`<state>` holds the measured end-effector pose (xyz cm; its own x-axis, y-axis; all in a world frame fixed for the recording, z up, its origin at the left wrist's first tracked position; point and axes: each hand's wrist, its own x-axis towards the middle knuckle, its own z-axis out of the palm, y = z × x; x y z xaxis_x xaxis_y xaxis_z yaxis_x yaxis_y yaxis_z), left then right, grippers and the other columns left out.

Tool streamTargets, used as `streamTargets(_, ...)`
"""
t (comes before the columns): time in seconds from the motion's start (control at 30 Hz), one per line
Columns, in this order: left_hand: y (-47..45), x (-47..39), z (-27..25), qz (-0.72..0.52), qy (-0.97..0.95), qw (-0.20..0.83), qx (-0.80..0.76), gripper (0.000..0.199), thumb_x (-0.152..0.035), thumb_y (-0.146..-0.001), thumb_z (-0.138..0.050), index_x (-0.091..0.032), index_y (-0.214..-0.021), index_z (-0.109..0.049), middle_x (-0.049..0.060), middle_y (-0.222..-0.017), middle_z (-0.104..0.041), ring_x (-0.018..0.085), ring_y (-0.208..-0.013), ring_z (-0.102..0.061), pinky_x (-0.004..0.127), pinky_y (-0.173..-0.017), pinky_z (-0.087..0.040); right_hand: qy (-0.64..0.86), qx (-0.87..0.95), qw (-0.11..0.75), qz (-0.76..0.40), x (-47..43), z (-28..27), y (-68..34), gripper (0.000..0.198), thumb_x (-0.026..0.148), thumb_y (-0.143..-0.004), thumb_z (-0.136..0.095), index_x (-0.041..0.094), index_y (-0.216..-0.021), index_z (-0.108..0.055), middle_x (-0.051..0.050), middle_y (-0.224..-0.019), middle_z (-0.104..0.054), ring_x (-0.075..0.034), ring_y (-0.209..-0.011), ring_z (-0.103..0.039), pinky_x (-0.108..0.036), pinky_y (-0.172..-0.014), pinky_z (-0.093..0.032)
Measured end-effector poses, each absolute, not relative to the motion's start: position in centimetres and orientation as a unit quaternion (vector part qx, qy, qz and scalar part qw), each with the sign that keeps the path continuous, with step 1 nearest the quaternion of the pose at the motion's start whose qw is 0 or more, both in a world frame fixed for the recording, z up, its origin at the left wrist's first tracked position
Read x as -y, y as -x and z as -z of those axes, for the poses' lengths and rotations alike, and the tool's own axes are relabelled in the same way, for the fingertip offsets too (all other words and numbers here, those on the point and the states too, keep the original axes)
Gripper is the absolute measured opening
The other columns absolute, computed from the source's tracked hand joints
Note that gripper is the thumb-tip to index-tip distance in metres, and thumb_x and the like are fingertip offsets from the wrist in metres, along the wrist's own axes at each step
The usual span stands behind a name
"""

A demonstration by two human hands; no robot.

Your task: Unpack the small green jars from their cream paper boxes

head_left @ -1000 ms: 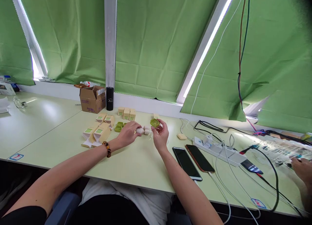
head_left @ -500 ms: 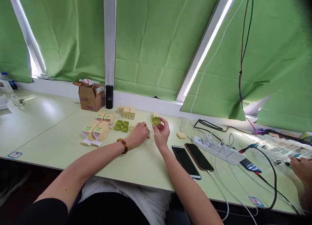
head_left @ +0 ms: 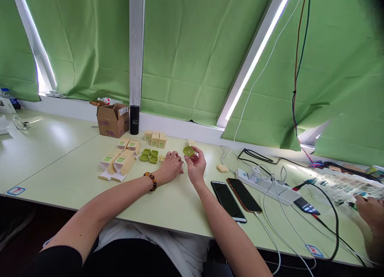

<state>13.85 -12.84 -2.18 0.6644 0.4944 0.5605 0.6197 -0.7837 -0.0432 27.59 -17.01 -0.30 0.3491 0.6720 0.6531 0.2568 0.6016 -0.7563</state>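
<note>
Bare counter (head_left: 54, 149) lies open left of the boxes (head_left: 118, 163); left hand (head_left: 171, 167) rests curled, its grip hidden. Right hand (head_left: 196, 167) pinches a green case (head_left: 189, 151) above the counter, phones (head_left: 237, 193) alongside. Box lettering unreadable.

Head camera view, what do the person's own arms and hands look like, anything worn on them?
Both forearms are bare. The left hand has a beaded bracelet of dark and amber beads at its wrist; a dark short sleeve shows at the upper arm. The right hand wears nothing visible.

Bright window daylight, table glare, warped edges
</note>
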Motion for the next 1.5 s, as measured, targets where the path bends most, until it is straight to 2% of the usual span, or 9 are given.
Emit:
streamTargets(0.1,-13.1,13.3,1.8,0.288,0.901,0.103,0.306,0.032,-0.031,-0.089,-0.077,-0.017,-0.116,-0.069,0.014,-0.116,-0.070,0.036,-0.128,-0.046,0.051,-0.106,-0.033,0.412,0.560,0.701,-0.162,17.4,0.1,-27.3,0.047,0.030,-0.083,-0.073,0.024,-0.128,-0.060,-0.008,-0.117,-0.071,-0.019,-0.087,-0.068,-0.038,-0.082,-0.060)
streamTargets(0.2,-11.5,13.7,1.1,0.317,0.894,0.077,0.306,0.022,-0.027,-0.094,-0.070,-0.021,-0.115,-0.070,0.011,-0.118,-0.070,0.035,-0.130,-0.045,0.052,-0.106,-0.034,0.376,0.568,0.707,-0.189,17.8,-0.1,-26.9,0.046,0.031,-0.085,-0.073,0.024,-0.129,-0.060,-0.008,-0.117,-0.071,-0.021,-0.093,-0.071,-0.040,-0.085,-0.061)
streamTargets(0.5,-4.3,14.2,-1.6,0.465,0.837,0.036,0.286,0.006,-0.020,-0.097,-0.061,-0.021,-0.100,-0.066,0.007,-0.099,-0.072,0.031,-0.121,-0.052,0.051,-0.106,-0.042,0.313,0.607,0.677,-0.276,18.4,0.3,-24.8,0.045,0.040,-0.088,-0.076,0.026,-0.127,-0.060,-0.010,-0.122,-0.071,-0.022,-0.092,-0.072,-0.039,-0.077,-0.064)
streamTargets(0.67,-3.2,15.0,-1.5,0.469,0.847,0.058,0.243,0.043,-0.027,-0.095,-0.069,-0.021,-0.136,-0.058,0.012,-0.133,-0.066,0.033,-0.133,-0.048,0.056,-0.115,-0.041,0.296,0.649,0.634,-0.299,19.2,0.7,-23.6,0.039,0.039,-0.093,-0.071,0.028,-0.128,-0.060,-0.009,-0.124,-0.070,-0.020,-0.091,-0.070,-0.038,-0.078,-0.063)
streamTargets(0.8,-3.1,15.4,-1.1,0.441,0.868,0.050,0.224,0.046,-0.026,-0.098,-0.065,-0.025,-0.143,-0.056,0.011,-0.134,-0.066,0.032,-0.135,-0.049,0.056,-0.116,-0.043,0.317,0.667,0.613,-0.282,19.7,0.9,-23.3,0.038,0.039,-0.095,-0.069,0.029,-0.131,-0.060,-0.009,-0.125,-0.069,-0.021,-0.097,-0.068,-0.038,-0.081,-0.062)
streamTargets(1.07,-2.5,14.8,-0.4,0.449,0.861,0.036,0.236,0.036,-0.033,-0.098,-0.067,-0.025,-0.133,-0.065,0.010,-0.120,-0.073,0.031,-0.132,-0.054,0.054,-0.113,-0.048,0.347,0.698,0.582,-0.233,19.8,1.4,-23.6,0.043,0.036,-0.096,-0.066,0.033,-0.138,-0.062,-0.008,-0.136,-0.064,-0.023,-0.106,-0.064,-0.038,-0.083,-0.061)
streamTargets(1.2,-2.7,14.6,-0.1,0.470,0.847,0.013,0.248,0.033,-0.037,-0.098,-0.067,-0.023,-0.128,-0.068,0.011,-0.117,-0.074,0.030,-0.129,-0.056,0.054,-0.109,-0.051,0.336,0.696,0.589,-0.236,19.8,1.6,-23.6,0.056,0.035,-0.094,-0.067,0.033,-0.148,-0.053,-0.009,-0.133,-0.065,-0.023,-0.108,-0.066,-0.040,-0.087,-0.061)
streamTargets(1.3,-3.0,14.8,-0.1,0.482,0.836,-0.006,0.260,0.026,-0.037,-0.098,-0.066,-0.021,-0.117,-0.070,0.012,-0.111,-0.073,0.030,-0.125,-0.057,0.051,-0.104,-0.054,0.335,0.703,0.581,-0.236,19.8,1.8,-23.6,0.062,0.032,-0.095,-0.066,0.033,-0.153,-0.044,-0.008,-0.127,-0.069,-0.022,-0.102,-0.069,-0.042,-0.088,-0.060)
streamTargets(1.5,-3.6,15.3,-0.1,0.500,0.816,-0.052,0.285,0.021,-0.039,-0.099,-0.063,-0.020,-0.092,-0.069,0.010,-0.093,-0.070,0.029,-0.114,-0.059,0.045,-0.093,-0.055,0.346,0.707,0.580,-0.209,19.8,1.8,-23.3,0.054,0.025,-0.092,-0.067,0.032,-0.142,-0.048,-0.007,-0.118,-0.072,-0.022,-0.096,-0.069,-0.039,-0.081,-0.059)
